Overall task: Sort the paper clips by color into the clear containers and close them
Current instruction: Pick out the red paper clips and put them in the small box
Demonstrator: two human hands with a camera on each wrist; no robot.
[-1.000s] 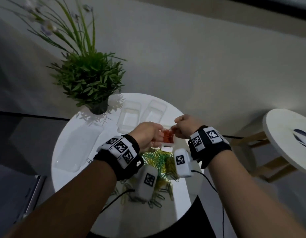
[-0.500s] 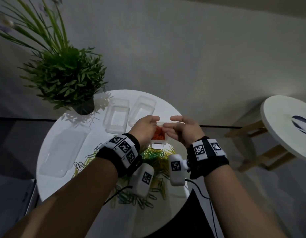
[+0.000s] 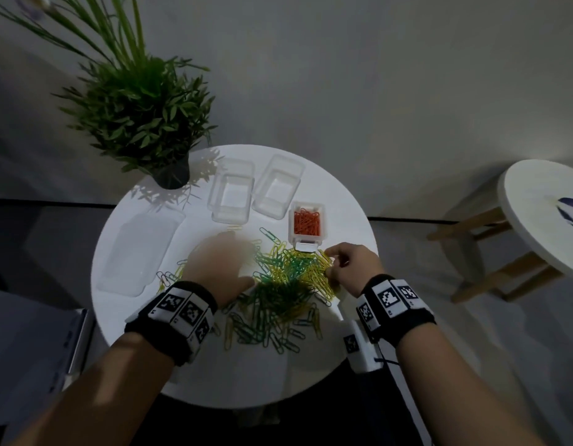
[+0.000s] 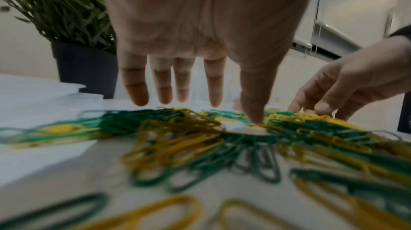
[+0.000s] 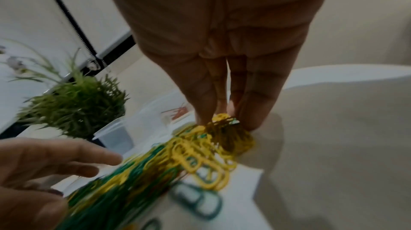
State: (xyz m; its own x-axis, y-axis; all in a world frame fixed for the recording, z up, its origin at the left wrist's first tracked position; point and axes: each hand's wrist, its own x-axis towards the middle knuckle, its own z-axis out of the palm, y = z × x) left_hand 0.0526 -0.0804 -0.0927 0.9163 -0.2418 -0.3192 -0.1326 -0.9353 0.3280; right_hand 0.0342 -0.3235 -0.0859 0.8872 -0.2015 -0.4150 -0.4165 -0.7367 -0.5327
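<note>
The box of orange clips (image 3: 306, 224) now sits on the table (image 3: 349, 207), released by both hands. The right hand (image 3: 349, 268) pinches yellow clips (image 5: 213, 147) in the mixed pile (image 3: 278, 284); the left hand (image 3: 219, 268) hovers spread, grasping nothing. Yellow sorting begins; two empty boxes (image 3: 231, 191) wait.

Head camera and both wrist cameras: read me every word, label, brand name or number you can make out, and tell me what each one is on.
No readable words, brands or numbers in any view.
Left wristband: black-and-white square code markers; tiny characters beside them, too small to read.
Right wristband: the same kind of markers, tiny characters unreadable.
White camera block under the right wrist: one code marker, no text.
Container of orange clips, empty clear containers and plant pot: no label visible.
</note>
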